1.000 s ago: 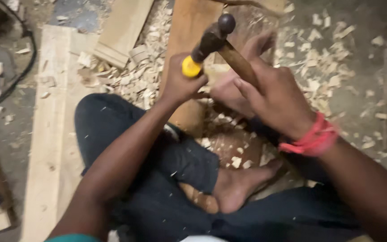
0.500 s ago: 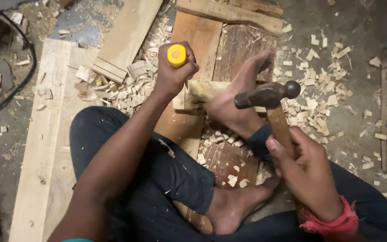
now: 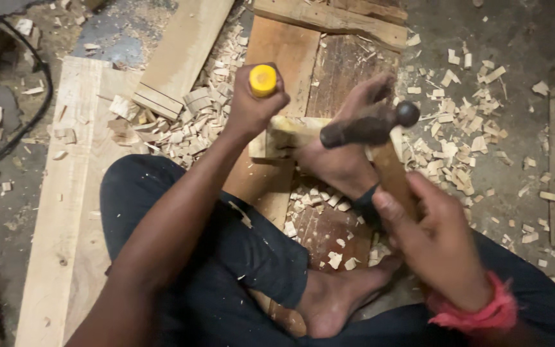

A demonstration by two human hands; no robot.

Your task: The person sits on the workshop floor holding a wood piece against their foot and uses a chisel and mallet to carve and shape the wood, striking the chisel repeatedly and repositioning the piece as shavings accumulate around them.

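One hammer (image 3: pixel 369 127), one chisel (image 3: pixel 263 80), planks perhaps five (chips uncountable).

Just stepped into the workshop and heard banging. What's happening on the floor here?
A person sits on the floor doing woodwork. The left hand grips a chisel with a yellow-capped handle, held upright against a small pale wood block. The right hand holds a hammer, its head raised beside the chisel. A bare foot pins the block to a plank. Wood chips lie scattered around.

Dark, perhaps denim trousers (image 3: pixel 226 270), bare feet (image 3: pixel 338 299), red wrist thread (image 3: pixel 476 315).
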